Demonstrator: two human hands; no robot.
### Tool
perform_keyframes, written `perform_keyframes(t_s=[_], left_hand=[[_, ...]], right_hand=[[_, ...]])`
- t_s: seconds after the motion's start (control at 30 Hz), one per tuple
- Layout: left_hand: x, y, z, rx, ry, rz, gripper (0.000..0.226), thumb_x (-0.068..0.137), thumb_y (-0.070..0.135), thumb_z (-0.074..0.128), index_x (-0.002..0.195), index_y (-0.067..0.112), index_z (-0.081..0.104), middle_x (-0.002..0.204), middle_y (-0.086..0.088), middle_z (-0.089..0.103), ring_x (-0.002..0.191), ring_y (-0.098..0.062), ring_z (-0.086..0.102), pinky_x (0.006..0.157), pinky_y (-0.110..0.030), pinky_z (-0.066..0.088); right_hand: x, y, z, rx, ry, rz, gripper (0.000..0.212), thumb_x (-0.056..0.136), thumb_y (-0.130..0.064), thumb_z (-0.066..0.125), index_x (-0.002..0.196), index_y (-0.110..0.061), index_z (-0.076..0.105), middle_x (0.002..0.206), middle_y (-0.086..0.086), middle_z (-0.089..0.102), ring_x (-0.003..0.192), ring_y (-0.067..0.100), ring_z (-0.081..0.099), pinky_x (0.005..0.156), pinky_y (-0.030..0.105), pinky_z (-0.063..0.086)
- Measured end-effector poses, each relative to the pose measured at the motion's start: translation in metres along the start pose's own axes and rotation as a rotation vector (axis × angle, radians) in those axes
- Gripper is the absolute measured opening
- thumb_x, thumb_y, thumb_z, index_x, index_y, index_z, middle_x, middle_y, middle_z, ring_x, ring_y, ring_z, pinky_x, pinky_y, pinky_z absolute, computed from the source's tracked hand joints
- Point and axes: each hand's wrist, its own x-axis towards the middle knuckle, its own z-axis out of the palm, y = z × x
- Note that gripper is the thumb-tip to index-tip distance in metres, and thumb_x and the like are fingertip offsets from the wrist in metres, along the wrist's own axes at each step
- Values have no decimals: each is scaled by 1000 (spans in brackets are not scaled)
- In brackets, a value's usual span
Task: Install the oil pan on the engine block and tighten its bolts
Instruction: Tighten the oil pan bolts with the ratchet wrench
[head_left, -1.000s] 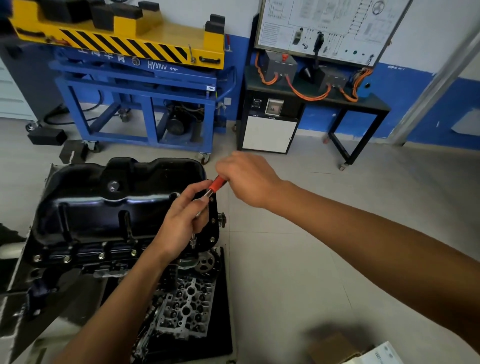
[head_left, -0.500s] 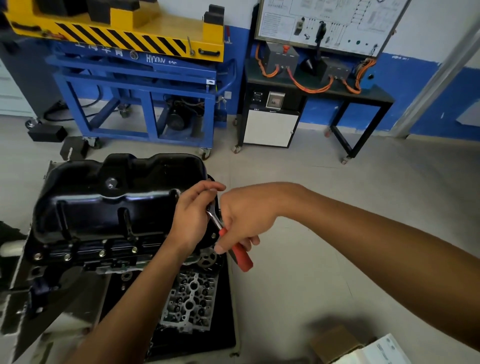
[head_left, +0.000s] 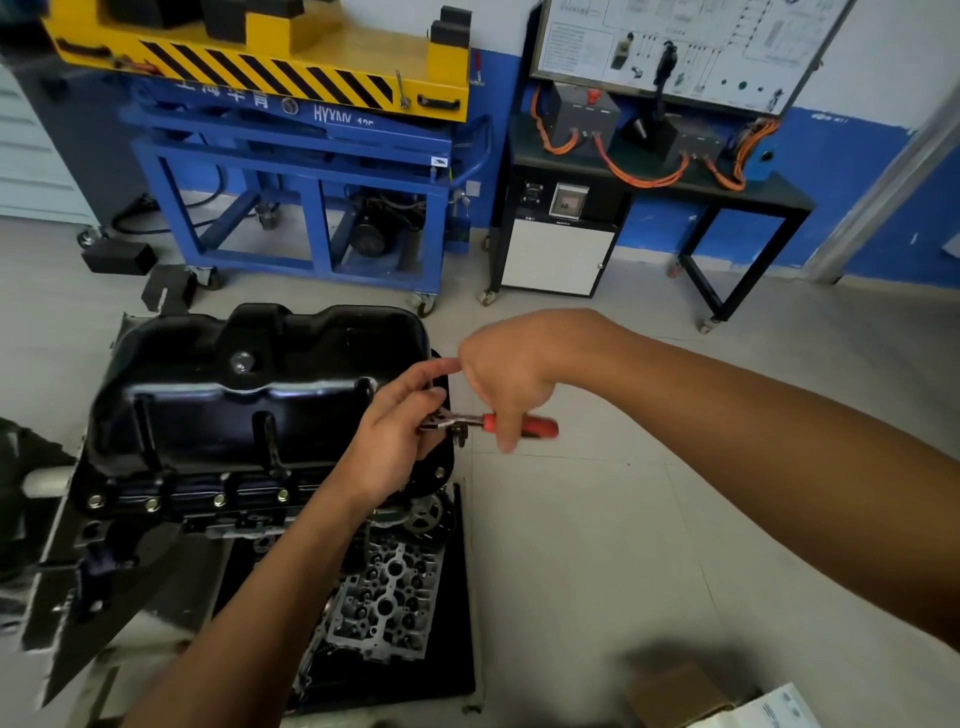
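Oil pan (head_left: 249, 395): glossy black. Wrench (head_left: 537, 427) right of it: red handle, silver shank. Behind the pan, cart (head_left: 311, 171): blue frame, yellow top, black diagonal stripes. Cables (head_left: 639, 179) further right: orange. Floor (head_left: 623, 545): pale grey tile. Cylinder head (head_left: 387, 608) below pan: silver-grey.

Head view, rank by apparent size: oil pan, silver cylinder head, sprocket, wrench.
1. oil pan
2. silver cylinder head
3. wrench and sprocket: unranked; the wrench looks longer but thinner, and the right hand covers part of it.
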Motion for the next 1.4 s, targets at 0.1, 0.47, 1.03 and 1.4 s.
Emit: perform_keyframes(t_s=[0.1, 0.47, 1.03, 1.4], left_hand=[[1, 0, -1, 5, -38, -10, 43, 89, 25, 44, 129, 22, 60, 53, 9, 44, 45, -8, 31, 46, -22, 24], [1, -5, 3, 45, 81, 92, 31, 96, 30, 48, 121, 21, 63, 55, 11, 46, 47, -3, 38, 45, -17, 32], [-3, 5, 9, 100, 187, 44, 31, 99, 16, 39, 99, 8, 69, 95, -24, 65, 91, -32, 57, 87, -48, 48], [0, 3, 4, 66, -23, 39, 43, 103, 17, 34, 109, 37, 72, 66, -6, 46, 55, -6, 46, 49, -16, 42]], right_hand=[[1, 2, -3, -154, 351, -18, 38, 79, -28, 81, 58, -24, 50, 57, -6, 53, 56, 13, 52, 51, 29, 41], [-3, -1, 47, -124, 729, -62, 17, 96, -27, 56, 81, -19, 58, 73, 0, 56, 73, 24, 57, 56, 34, 42], [-23, -25, 42, 699, 171, -192, 34, 83, -34, 79, 59, -18, 62, 41, -6, 56, 39, 5, 50, 46, 10, 38], [-9, 11, 24, 557, 10, -110, 30, 79, -18, 84, 65, -15, 57, 58, 1, 69, 57, 16, 72, 49, 20, 51]])
